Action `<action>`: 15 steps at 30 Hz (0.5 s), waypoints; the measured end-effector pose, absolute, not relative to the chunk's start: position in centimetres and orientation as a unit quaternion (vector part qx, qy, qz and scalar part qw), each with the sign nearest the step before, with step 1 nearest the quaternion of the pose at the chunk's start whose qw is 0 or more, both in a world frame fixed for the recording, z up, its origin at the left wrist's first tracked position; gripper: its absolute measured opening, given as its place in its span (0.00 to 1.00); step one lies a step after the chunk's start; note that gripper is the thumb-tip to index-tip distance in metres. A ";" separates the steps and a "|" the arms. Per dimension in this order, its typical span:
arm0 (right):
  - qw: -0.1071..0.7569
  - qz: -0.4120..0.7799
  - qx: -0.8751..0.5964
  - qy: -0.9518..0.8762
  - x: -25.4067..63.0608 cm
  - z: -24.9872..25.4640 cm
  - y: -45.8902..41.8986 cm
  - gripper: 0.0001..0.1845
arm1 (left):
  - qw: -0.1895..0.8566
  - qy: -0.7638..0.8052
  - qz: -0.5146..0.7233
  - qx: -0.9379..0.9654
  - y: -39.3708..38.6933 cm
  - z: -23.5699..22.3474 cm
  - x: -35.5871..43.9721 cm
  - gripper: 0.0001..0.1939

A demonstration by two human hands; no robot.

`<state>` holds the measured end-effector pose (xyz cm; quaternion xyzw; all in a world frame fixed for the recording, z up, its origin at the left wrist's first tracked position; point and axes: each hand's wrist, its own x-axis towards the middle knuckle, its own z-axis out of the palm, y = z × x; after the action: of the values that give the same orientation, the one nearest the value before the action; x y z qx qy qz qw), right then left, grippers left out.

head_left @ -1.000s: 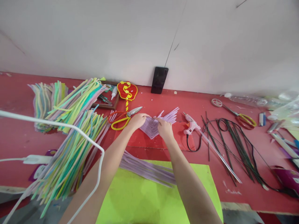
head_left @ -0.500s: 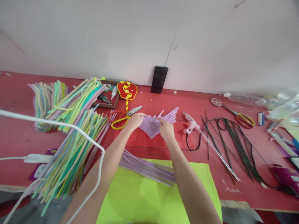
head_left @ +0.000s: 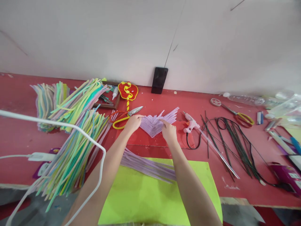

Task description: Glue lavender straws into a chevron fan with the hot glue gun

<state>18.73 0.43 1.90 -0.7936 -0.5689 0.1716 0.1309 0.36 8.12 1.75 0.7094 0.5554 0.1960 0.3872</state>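
Note:
A V-shaped piece of lilac pipe cleaners (head_left: pixel 153 127), laid side by side in a chevron, lies on a red board (head_left: pixel 143 140). At its upper left edge is my left hand (head_left: pixel 133 123), index finger stretched toward it and the other fingers curled under. My right hand (head_left: pixel 169 131) points its index finger onto the right half, the rest of its fingers bent. Neither hand grips anything that I can see. Scissors with red and yellow handles (head_left: pixel 122 121) lie just beyond my left hand. A pink glue gun (head_left: pixel 191 124) rests right of my right hand.
Loose lilac pipe cleaners (head_left: pixel 147 168) lie on a yellow-green sheet (head_left: pixel 141 201). Multicoloured pipe cleaners (head_left: pixel 72 150) fill the left, crossed by a white cable (head_left: pixel 70 125). A phone (head_left: pixel 160 80) leans on the wall. Dark green stems (head_left: pixel 237 147) and more scissors (head_left: pixel 243 119) are right.
Both hands have drawn apart and slightly toward me, the left one to the left and the right one to the right, uncovering more of the lilac piece.

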 end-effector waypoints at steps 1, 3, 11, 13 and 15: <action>0.137 0.169 -0.795 -0.567 18.7 1.8 0.3 0.28 | 0.386 0.558 0.197 0.708 8.0 1.8 0.3 0.22; 0.145 0.166 -0.797 -0.563 18.7 1.8 0.1 0.27 | 0.382 0.566 0.197 0.704 7.6 1.8 0.1 0.22; 0.157 0.173 -0.808 -0.541 18.6 2.1 -0.5 0.27 | 0.358 0.579 0.178 0.711 6.7 1.7 0.0 0.21; 0.161 0.176 -0.809 -0.537 18.6 2.2 -0.6 0.28 | 0.355 0.580 0.176 0.711 6.5 1.8 -0.1 0.21; 0.165 0.177 -0.812 -0.531 18.6 2.2 -0.8 0.27 | 0.350 0.586 0.173 0.710 6.2 2.1 -0.2 0.21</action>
<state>18.59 -0.79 2.23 -0.8118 -0.5313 0.1774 0.1650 -0.18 6.18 2.08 0.7104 0.5856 0.1726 0.3503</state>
